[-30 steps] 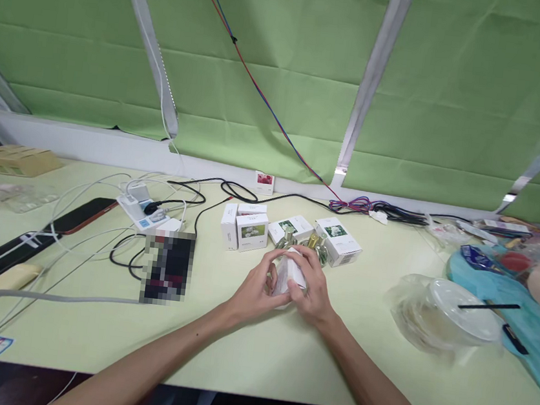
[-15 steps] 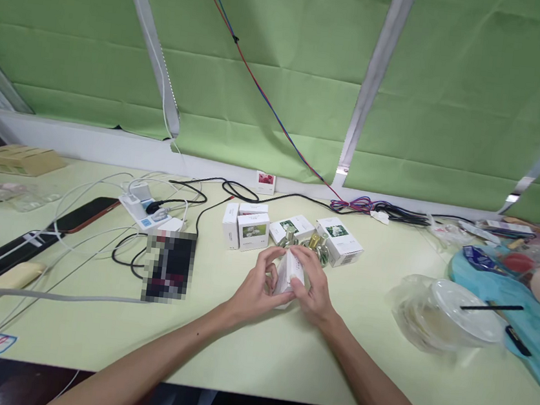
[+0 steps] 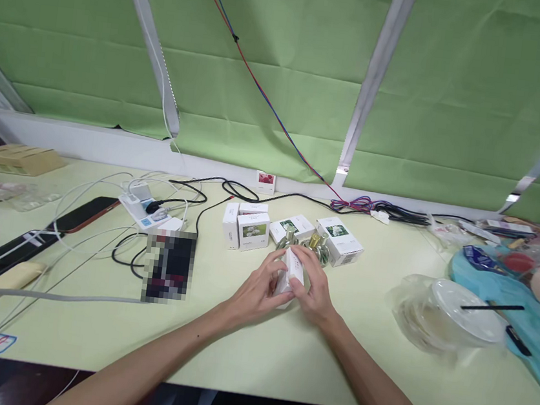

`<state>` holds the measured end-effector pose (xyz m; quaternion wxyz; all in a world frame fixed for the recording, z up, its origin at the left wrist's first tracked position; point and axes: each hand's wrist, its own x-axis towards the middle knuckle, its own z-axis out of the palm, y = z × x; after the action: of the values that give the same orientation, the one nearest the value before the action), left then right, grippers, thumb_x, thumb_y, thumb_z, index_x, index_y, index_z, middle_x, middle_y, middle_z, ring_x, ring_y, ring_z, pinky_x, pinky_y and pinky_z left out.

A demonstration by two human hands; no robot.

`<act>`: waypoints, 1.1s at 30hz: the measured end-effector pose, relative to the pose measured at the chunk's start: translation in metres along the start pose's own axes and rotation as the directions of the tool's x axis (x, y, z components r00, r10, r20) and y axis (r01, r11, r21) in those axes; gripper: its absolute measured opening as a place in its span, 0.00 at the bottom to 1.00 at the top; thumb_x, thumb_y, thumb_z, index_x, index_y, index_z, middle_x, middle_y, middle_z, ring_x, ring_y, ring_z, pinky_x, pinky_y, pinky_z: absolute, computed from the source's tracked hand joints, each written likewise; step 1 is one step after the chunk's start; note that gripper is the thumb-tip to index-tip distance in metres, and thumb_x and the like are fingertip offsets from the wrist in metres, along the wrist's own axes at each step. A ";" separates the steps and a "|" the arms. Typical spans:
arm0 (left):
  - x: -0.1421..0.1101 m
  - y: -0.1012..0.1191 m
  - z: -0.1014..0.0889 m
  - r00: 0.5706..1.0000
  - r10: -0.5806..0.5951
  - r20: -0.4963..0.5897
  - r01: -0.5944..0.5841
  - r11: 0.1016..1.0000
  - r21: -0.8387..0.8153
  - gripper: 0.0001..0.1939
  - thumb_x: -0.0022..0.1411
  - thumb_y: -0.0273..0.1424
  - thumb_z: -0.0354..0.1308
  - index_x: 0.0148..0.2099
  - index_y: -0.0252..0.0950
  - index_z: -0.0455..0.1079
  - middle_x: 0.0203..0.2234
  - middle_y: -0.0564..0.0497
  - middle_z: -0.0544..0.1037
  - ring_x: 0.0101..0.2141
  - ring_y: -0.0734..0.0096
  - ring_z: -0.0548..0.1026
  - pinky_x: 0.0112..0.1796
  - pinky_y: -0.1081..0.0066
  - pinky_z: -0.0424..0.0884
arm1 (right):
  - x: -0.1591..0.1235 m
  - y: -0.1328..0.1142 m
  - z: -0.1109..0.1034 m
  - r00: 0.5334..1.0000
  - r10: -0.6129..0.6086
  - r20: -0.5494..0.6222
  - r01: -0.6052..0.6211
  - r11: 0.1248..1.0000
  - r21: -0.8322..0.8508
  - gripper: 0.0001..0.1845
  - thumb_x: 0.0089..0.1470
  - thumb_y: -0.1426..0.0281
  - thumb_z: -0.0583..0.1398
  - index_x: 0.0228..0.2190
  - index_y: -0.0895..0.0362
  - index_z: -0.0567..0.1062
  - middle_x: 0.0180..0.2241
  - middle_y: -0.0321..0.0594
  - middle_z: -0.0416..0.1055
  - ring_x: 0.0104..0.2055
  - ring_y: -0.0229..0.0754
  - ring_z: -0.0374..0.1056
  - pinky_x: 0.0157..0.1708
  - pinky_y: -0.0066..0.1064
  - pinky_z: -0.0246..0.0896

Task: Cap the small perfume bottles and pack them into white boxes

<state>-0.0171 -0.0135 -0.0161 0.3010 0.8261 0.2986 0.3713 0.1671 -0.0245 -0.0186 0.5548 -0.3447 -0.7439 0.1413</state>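
Between my two hands is a small white carton (image 3: pixel 294 268), its printed narrow face turned up. My left hand (image 3: pixel 260 286) wraps its left side, with the fingers curled at the top edge. On the other side my right hand (image 3: pixel 315 288) grips it, thumb on the front and fingers over the far end. Just beyond my fingertips stand glass perfume bottles (image 3: pixel 289 237), partly hidden, one with a gold neck (image 3: pixel 315 240). Behind them lie two white boxes with flower pictures, a left one (image 3: pixel 302 226) and a right one (image 3: pixel 343 242). More white boxes (image 3: pixel 253 233) stand to the left.
A power strip (image 3: pixel 145 211) with tangled cables lies left, near a blurred-out dark object (image 3: pixel 169 268). To the right are a lidded plastic cup (image 3: pixel 467 313) in a bag and a turquoise cloth (image 3: pixel 480 278). A small box with a red picture (image 3: pixel 266 182) leans at the wall.
The carton has turned slightly, so more of its printed narrow face shows. My left fingers have closed in on its top edge. The bottles and other boxes have not moved.
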 end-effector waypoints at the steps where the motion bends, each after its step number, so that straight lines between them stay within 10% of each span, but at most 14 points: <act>1: 0.000 0.000 0.000 1.000 -0.004 0.003 0.004 1.000 -0.001 0.19 0.67 0.34 0.59 0.56 0.46 0.56 0.67 0.43 0.54 0.25 0.84 0.63 0.32 0.70 0.70 | 0.000 0.000 0.000 1.000 0.000 0.002 0.000 1.000 -0.002 0.27 0.65 0.58 0.55 0.63 0.51 0.65 0.59 0.49 0.65 0.62 0.55 0.64 0.61 0.50 0.61; 33: 0.005 0.013 -0.008 0.997 -0.077 0.022 0.077 0.997 0.005 0.38 0.64 0.33 0.60 0.72 0.48 0.50 0.65 0.42 0.60 0.44 0.65 0.72 0.37 0.70 0.75 | -0.001 -0.006 0.000 0.991 0.125 0.058 -0.126 0.992 0.021 0.34 0.64 0.53 0.57 0.66 0.52 0.60 0.64 0.50 0.60 0.67 0.55 0.58 0.65 0.52 0.57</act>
<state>-0.0172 -0.0158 0.0000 0.3170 0.8186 0.3276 0.3494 0.1649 -0.0298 -0.0156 0.5278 -0.3797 -0.7344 0.1947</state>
